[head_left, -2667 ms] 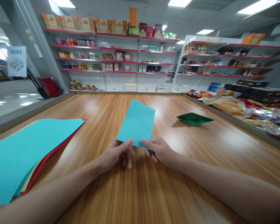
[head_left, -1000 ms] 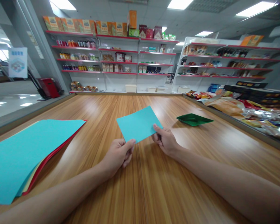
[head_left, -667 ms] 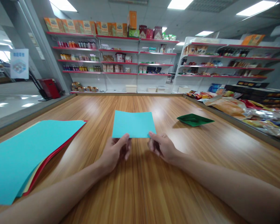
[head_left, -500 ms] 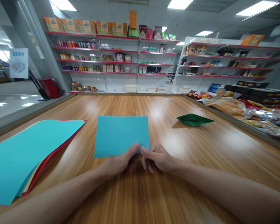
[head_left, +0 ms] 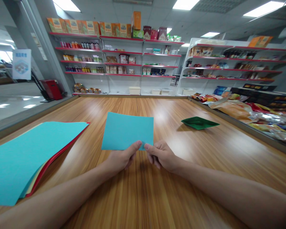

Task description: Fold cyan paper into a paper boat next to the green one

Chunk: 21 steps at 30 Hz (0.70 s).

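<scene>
A rectangular sheet of light blue paper is held up in front of me, above the wooden table. My left hand pinches its lower edge, thumb on the near face. Close beside it, my right hand grips the same sheet near the lower right corner, its thumb almost meeting the left thumb. Both hands' other fingers curl behind or under the paper and are partly hidden. A folded dark green paper boat sits on the table to the right, touched by neither hand.
A stack of large coloured sheets, blue on top with red and cream below, lies at the left. Packaged snacks are heaped beyond the table's right edge. Stocked shelves stand at the back.
Both hands have lifted slightly, raising the blue paper. Its left side has shifted right and its top edge now slopes. The green paper boat and the stack stay put on the table.
</scene>
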Available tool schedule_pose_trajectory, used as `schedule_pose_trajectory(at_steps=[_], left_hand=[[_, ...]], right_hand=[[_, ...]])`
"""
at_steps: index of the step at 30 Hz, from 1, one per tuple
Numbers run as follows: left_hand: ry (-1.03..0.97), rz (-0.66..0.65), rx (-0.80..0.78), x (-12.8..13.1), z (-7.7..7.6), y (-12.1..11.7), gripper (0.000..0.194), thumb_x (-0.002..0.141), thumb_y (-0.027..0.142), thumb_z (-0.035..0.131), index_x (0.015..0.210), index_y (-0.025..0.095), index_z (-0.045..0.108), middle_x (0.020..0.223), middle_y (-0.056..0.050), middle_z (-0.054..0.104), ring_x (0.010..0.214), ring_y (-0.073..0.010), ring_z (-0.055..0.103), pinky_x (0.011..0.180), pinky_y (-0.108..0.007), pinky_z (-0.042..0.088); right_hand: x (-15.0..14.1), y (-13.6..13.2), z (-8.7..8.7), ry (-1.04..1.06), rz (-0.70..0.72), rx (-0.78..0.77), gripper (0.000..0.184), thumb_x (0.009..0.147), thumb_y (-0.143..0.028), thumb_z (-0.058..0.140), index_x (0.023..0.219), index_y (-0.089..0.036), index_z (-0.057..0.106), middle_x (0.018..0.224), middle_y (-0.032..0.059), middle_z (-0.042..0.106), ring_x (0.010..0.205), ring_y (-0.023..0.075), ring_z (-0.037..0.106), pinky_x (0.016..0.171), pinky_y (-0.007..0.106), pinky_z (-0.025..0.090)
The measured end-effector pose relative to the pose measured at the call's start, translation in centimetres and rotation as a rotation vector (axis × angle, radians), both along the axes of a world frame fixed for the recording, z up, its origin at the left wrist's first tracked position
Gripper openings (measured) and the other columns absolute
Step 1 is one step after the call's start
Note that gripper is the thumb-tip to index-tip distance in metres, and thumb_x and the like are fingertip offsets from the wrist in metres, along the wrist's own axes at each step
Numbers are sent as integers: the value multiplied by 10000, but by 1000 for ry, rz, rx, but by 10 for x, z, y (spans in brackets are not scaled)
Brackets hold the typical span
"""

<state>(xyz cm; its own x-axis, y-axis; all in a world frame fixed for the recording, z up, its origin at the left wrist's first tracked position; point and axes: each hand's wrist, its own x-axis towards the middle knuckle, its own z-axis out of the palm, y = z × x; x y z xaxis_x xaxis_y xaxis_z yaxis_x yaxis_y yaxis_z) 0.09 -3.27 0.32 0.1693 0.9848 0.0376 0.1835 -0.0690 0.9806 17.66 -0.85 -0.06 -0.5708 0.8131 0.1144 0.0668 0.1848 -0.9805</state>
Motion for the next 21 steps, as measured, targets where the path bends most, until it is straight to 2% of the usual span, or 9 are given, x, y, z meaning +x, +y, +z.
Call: schedule_pose_trajectory(at_steps=[5, 10, 14, 21], left_hand=[[12, 185, 58, -6, 10, 6, 575, 768, 594, 507, 390, 204, 320, 295, 56, 320, 271, -60, 290, 312, -200, 230], [-62, 287, 158, -14, 2, 22, 563, 765, 568, 539, 382, 204, 344, 290, 55, 324, 233, -68, 312, 267, -200, 216], [-104, 276, 221, -21, -6, 31, 565, 787, 540, 546, 383, 204, 338, 288, 56, 317, 224, -67, 314, 256, -198, 202], [-89, 262, 301, -25, -1, 30, 585, 852, 519, 477, 382, 200, 335, 286, 45, 325, 228, -62, 319, 275, -198, 203]], right_hand=[[2, 3, 1, 35, -107, -15, 549, 822, -542, 498, 437, -150, 498, 278, -44, 374, 243, 48, 323, 307, 196, 182], [4, 8, 0, 73, -164, -39, 534, 818, -519, 518, 432, -150, 495, 273, -42, 371, 239, 46, 315, 312, 204, 157], [7, 10, -1, 86, -177, -42, 530, 827, -500, 520, 430, -149, 492, 264, -44, 356, 237, 46, 303, 319, 210, 146], [7, 9, 0, 115, -185, -55, 531, 812, -507, 536, 421, -151, 479, 277, -52, 335, 234, 43, 290, 313, 216, 120]])
